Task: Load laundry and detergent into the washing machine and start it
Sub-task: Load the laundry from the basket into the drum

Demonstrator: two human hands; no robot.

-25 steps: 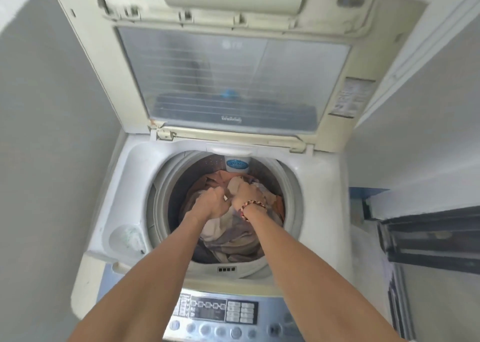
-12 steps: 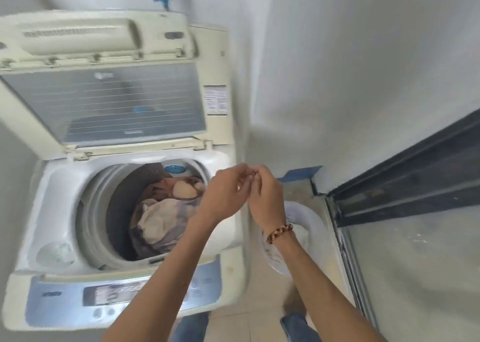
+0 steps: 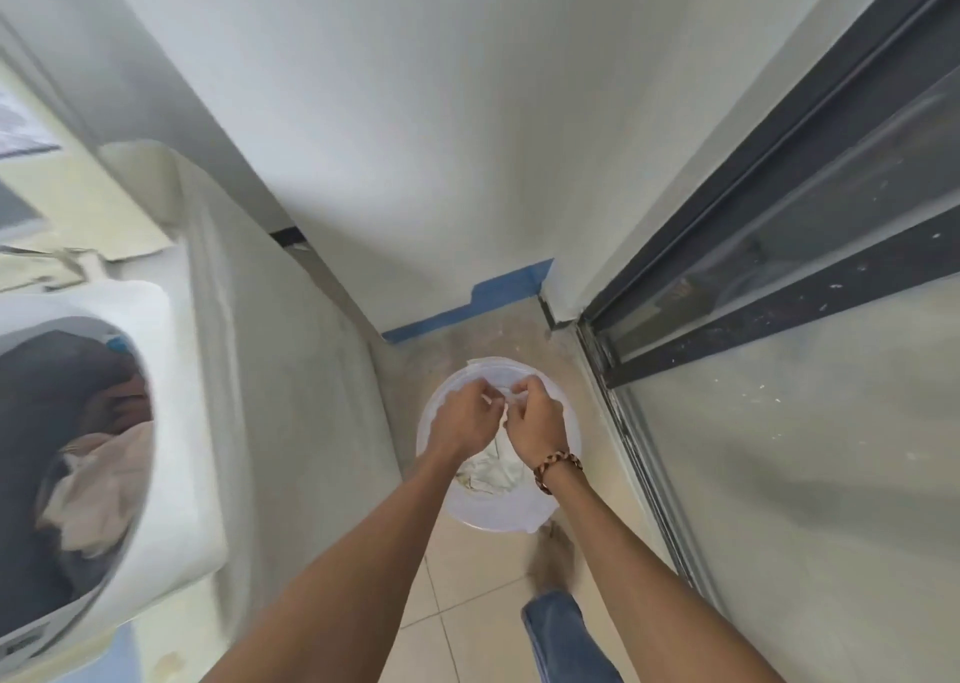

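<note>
The white top-loading washing machine point(image 3: 182, 422) stands at the left with its lid up. Beige and dark laundry point(image 3: 98, 485) lies in its drum. To its right, a white bucket point(image 3: 493, 519) sits on the floor with a crumpled pale cloth point(image 3: 491, 469) inside. My left hand point(image 3: 462, 417) and my right hand point(image 3: 537, 422) hover together over the bucket with curled fingers. They pinch a small pale scrap point(image 3: 506, 403) between them; what it is I cannot make out. A beaded bracelet circles my right wrist.
A dark-framed sliding glass door point(image 3: 779, 225) runs along the right side. A white wall with a blue strip point(image 3: 498, 293) at its base closes the far end. My foot point(image 3: 553, 558) and jeans leg point(image 3: 561, 635) stand on the beige tiles just below the bucket.
Both hands left the drum and swung right, still held together, and now hang over the bucket. The view turned from the washer toward the floor on the right.
</note>
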